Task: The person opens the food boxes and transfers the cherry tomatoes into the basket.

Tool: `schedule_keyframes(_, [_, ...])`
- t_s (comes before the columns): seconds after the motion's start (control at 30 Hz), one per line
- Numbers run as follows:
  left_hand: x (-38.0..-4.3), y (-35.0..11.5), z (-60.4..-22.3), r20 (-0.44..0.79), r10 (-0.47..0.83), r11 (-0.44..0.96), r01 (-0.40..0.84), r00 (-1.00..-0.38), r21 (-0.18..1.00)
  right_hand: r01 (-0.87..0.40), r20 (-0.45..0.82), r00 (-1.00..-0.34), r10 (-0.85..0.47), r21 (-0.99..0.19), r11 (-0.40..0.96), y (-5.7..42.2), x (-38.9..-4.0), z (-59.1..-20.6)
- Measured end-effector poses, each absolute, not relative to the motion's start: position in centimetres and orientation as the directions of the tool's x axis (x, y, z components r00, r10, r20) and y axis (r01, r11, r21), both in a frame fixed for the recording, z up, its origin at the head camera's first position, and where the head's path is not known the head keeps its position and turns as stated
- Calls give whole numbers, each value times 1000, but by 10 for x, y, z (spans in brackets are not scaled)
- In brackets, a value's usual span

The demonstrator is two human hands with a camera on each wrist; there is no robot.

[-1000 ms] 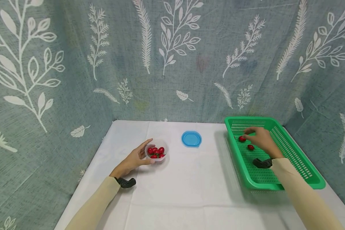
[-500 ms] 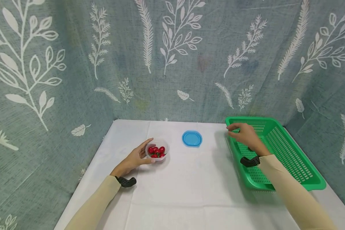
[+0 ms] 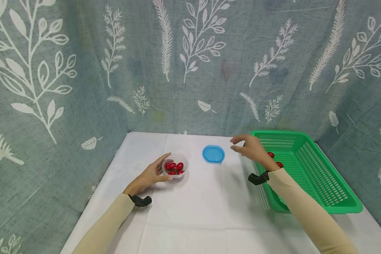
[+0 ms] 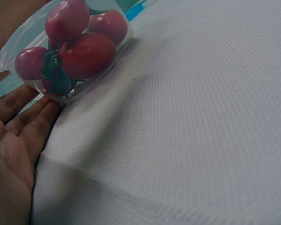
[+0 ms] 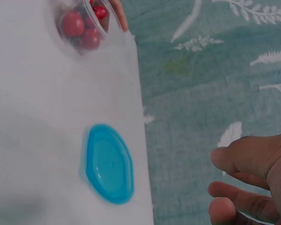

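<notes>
My left hand holds a small clear plastic container from its left side, thumb at the front and fingers round the back. Several red cherry tomatoes lie in it, with a bit of green stem among them in the left wrist view. My right hand hovers just left of a green basket, its thumb and fingers apart and nothing between them, as the right wrist view also shows. Two more cherry tomatoes are visible in the basket, partly behind my right wrist.
A blue lid lies on the white tablecloth between the container and my right hand. Behind the table hangs a grey-green leaf-patterned cloth, which also runs along both sides.
My right hand has come out of the basket over its left rim and moved left towards the blue lid. The left hand stays at the container.
</notes>
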State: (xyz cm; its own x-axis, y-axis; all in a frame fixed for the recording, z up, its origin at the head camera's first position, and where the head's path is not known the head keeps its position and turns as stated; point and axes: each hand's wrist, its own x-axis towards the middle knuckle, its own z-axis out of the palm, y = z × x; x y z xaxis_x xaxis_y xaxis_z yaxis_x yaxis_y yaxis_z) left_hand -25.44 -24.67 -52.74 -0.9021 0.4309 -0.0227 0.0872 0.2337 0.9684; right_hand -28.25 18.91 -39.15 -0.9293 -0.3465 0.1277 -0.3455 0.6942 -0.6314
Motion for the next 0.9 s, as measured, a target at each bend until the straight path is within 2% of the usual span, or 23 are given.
schedule_keyframes(0.9, [-256, -247, -529, -29, 424, 249, 86, -905, 965, -439, 103, -850, -517, -682, 585, 69, -275, -421])
